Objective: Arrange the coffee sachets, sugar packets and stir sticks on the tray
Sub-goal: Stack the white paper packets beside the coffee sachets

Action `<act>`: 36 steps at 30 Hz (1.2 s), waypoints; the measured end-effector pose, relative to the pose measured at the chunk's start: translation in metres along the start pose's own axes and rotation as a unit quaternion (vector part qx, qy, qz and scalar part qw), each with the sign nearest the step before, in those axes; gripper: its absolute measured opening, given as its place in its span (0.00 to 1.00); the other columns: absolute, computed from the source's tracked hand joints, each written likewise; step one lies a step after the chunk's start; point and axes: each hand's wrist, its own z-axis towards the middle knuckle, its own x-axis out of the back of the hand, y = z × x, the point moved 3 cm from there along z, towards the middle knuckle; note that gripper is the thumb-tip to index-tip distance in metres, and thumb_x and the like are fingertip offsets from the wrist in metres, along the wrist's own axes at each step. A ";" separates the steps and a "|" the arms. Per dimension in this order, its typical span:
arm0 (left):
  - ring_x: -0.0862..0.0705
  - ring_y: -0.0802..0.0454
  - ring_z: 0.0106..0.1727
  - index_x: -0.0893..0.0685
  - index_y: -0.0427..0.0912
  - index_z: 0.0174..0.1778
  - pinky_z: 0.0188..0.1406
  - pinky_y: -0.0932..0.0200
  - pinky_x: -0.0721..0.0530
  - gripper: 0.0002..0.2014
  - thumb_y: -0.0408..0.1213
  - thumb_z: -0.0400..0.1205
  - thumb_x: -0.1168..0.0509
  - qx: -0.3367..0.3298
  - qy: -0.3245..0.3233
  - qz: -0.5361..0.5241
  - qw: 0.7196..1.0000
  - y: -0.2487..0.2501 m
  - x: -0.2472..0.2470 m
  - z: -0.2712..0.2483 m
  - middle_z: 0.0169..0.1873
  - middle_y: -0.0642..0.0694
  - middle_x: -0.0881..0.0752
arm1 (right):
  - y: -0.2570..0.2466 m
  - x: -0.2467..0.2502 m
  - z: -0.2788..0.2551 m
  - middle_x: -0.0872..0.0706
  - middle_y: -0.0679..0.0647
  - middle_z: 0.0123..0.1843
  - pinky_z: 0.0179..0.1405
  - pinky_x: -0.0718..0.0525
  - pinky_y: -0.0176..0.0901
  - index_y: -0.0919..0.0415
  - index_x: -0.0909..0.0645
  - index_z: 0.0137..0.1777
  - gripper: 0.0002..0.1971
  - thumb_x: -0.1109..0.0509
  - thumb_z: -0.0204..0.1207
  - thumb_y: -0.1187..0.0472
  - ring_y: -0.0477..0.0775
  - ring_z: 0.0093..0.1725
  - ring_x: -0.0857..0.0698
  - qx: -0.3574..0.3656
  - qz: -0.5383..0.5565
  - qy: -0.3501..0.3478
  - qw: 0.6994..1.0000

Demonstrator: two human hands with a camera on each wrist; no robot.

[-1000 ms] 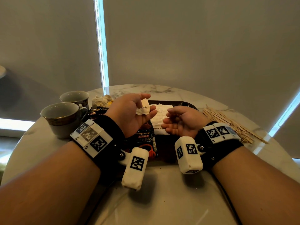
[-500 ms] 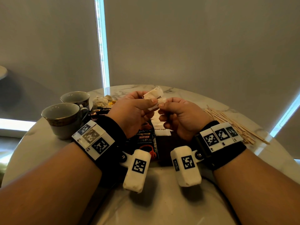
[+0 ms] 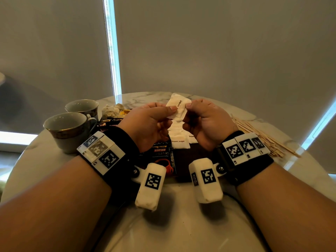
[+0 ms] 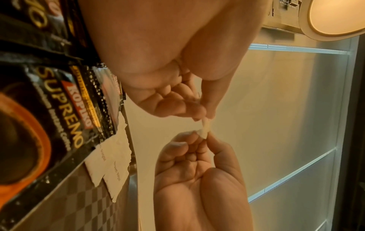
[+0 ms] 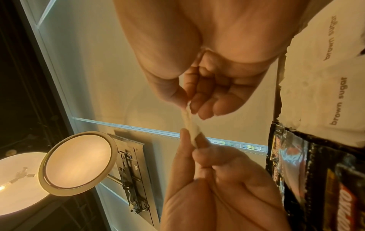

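Hands (image 3: 181, 122) raised, pinching sugar packet (image 3: 179, 108)

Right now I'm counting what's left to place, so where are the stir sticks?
In the head view the stir sticks lie in a loose pile on the marble table, off the tray, just beyond the right hand.

Two cups (image 3: 70, 131), one tray (image 3: 196, 157), two hands (image 3: 151, 122).

A home or hotel sitting corner — round marble table (image 3: 181, 224), teacups (image 3: 69, 128), drawn roller blinds (image 3: 218, 42).
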 end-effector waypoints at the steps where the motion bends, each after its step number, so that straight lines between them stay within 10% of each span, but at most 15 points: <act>1: 0.21 0.57 0.26 0.19 0.42 0.47 0.26 0.61 0.26 0.06 0.35 0.80 0.27 0.010 -0.001 0.010 1.000 -0.001 0.001 0.000 0.31 0.48 0.15 | 0.000 0.000 0.000 0.09 0.60 0.44 0.36 0.17 0.46 0.65 0.24 0.57 0.05 0.35 0.83 0.67 0.54 0.39 0.12 0.002 0.005 0.001 1.000; 8: 0.30 0.57 0.27 0.18 0.42 0.52 0.31 0.60 0.35 0.10 0.42 0.80 0.27 0.044 -0.020 0.007 0.999 -0.001 0.002 -0.001 0.27 0.52 0.27 | -0.003 -0.002 -0.003 0.10 0.66 0.43 0.26 0.14 0.45 0.68 0.23 0.51 0.05 0.40 0.85 0.70 0.61 0.38 0.10 -0.006 0.060 -0.010 0.998; 18: 0.15 0.52 0.33 0.17 0.38 0.49 0.27 0.65 0.17 0.01 0.32 0.85 0.32 -0.015 0.011 -0.007 1.000 0.004 -0.001 -0.003 0.37 0.42 0.09 | 0.003 -0.003 -0.005 0.12 0.61 0.43 0.31 0.18 0.43 0.66 0.17 0.55 0.10 0.33 0.83 0.59 0.55 0.37 0.14 -0.024 -0.042 -0.052 0.997; 26: 0.11 0.50 0.36 0.16 0.37 0.59 0.39 0.57 0.15 0.09 0.34 0.84 0.32 -0.004 -0.016 -0.007 1.000 0.001 0.001 -0.002 0.45 0.40 0.10 | 0.000 0.000 -0.003 0.14 0.62 0.38 0.25 0.18 0.43 0.66 0.22 0.48 0.02 0.33 0.80 0.71 0.60 0.35 0.13 -0.016 -0.033 -0.018 0.999; 36: 0.13 0.52 0.30 0.18 0.42 0.49 0.25 0.61 0.16 0.02 0.34 0.85 0.31 -0.006 0.014 -0.004 1.000 0.001 0.001 -0.003 0.38 0.43 0.11 | 0.002 -0.001 -0.004 0.14 0.56 0.34 0.24 0.23 0.41 0.64 0.21 0.52 0.02 0.33 0.81 0.68 0.51 0.29 0.16 -0.024 -0.063 -0.026 0.997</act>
